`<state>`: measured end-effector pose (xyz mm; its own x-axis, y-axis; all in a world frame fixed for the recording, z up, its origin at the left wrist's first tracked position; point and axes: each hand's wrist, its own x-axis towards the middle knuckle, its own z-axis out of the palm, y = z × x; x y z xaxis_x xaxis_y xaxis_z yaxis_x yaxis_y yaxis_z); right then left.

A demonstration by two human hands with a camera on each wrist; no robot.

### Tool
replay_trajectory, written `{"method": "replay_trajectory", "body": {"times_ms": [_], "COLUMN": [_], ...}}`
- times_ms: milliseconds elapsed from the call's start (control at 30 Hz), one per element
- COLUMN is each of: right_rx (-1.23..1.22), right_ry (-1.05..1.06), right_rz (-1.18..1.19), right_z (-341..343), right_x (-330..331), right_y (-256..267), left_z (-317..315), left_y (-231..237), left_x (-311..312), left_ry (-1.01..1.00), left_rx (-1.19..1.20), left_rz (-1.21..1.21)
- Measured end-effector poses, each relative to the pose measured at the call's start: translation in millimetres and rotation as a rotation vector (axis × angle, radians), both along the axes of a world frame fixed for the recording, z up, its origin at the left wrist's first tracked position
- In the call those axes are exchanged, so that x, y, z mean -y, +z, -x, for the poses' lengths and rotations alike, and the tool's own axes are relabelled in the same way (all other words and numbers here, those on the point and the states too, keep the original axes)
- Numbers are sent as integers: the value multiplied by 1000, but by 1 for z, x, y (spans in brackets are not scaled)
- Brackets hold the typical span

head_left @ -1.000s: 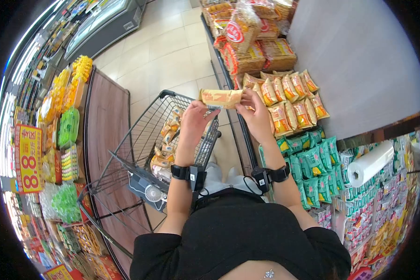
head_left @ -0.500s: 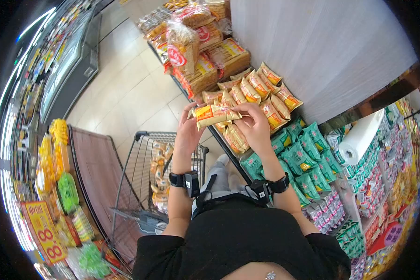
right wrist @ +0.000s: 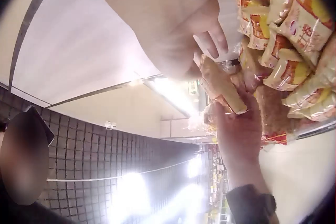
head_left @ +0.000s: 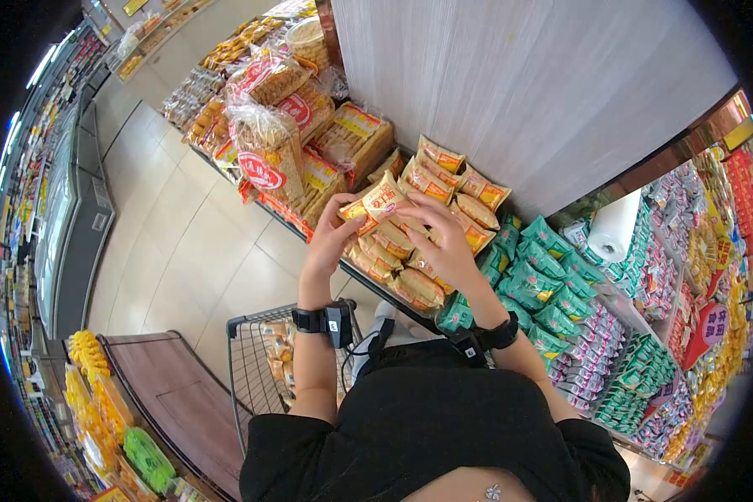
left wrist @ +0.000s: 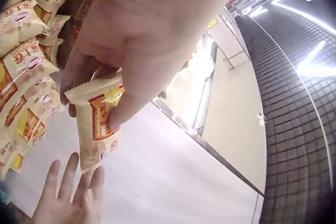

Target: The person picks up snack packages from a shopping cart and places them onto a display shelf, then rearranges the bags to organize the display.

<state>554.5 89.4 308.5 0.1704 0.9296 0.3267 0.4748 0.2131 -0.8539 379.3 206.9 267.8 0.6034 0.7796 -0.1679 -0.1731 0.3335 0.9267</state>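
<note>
Left hand (head_left: 331, 238), outstretched, pinches a cream packet (head_left: 378, 199); right hand (head_left: 446, 244) spreads its fingers just beside it.

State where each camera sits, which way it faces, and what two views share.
Head: worn on the head, facing forward and down; left hand, right hand, forearms and black top show.
Left wrist: worn there, facing the left hand, which grips a shiny cream-and-orange plastic packet; the right hand shows below.
Right wrist: worn there, facing the right hand and the packet; the left hand shows below.
Shared: both wrist views show both hands, that packet and similar piled packets.
</note>
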Motion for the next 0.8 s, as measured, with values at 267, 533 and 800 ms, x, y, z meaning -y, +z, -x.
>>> {"method": "replay_trajectory", "body": {"times_ms": [267,533,800], "right_rx": [-354,-140,-101], "right_ry": [-118,-105,-158], "right_rz": [124,168,126], "right_z": [3,-6,-7], "right_x": [-26,-27,-37], "right_y": [-16,-1,2], "left_z": [-28,-40,-16], "left_y": [6,12,22], "left_x": [-24,-27,-58], "left_ry": [4,-109,-294], "left_rx": [250,121,-61], "left_rz": [-93,-52,-274]}}
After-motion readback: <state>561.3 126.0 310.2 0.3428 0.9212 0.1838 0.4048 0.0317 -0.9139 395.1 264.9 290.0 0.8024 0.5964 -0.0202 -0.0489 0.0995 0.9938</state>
